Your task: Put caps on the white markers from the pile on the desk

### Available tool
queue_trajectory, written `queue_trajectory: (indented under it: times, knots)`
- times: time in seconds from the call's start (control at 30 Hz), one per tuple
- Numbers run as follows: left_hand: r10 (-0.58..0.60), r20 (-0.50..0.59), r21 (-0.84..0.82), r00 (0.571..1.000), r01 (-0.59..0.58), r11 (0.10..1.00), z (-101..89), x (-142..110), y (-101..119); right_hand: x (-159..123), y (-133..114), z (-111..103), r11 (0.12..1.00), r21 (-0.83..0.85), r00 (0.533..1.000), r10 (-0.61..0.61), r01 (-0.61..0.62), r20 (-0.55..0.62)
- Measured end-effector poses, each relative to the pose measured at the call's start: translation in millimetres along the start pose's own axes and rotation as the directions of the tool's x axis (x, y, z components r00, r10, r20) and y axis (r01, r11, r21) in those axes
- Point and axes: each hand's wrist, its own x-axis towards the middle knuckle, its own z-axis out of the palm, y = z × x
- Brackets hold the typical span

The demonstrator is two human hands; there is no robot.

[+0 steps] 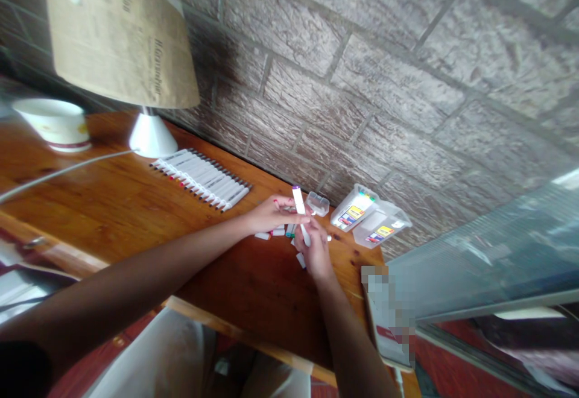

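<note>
My right hand [314, 247] grips a white marker [300, 214] with a purple cap, held upright over the wooden table [136, 205]. My left hand [274, 214] reaches across from the left, its fingers pinched on the same marker near the cap. Under both hands lie several loose markers [278, 233] on the wood. A neat row of white markers [201, 180] lies further left, side by side.
Three clear plastic marker cases stand against the brick wall: a small one [318, 203] and two with labels [353, 208] [382, 226]. A lamp [151, 135] with a paper shade, its cable and a white bowl [54, 123] are at the left. A glass pane [474, 259] stands right.
</note>
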Motion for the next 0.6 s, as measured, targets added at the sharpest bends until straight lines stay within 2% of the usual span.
queue_trajectory:
  times: [0.1, 0.27, 0.4, 0.5, 0.6]
  knots:
    - [0.004, 0.039, -0.007, 0.999, -0.004, 1.0, -0.7, 0, -1, 1, 2, 1, 0.994, 0.102, 0.998, 0.018, -0.024, 0.055]
    - [-0.019, 0.001, 0.002, 1.0, 0.019, 1.0, -1.6, 2, -7, 5, 0, 4, 0.989, 0.142, 0.998, 0.022, -0.03, 0.062]
    - [0.05, -0.1, 0.018, 0.994, -0.049, 0.999, -3.5, 6, -7, 7, -10, 2, 0.982, 0.184, 0.998, 0.046, -0.036, -0.05]
    - [0.034, -0.184, 0.05, 0.982, -0.025, 0.998, -7.3, 8, -8, 8, -17, -2, 0.973, 0.23, 0.997, 0.034, -0.016, -0.075]
    - [0.013, -0.247, 0.07, 0.969, 0.004, 0.998, -10.8, 8, -10, 8, -18, -3, 0.974, 0.223, 0.994, 0.068, -0.048, -0.08]
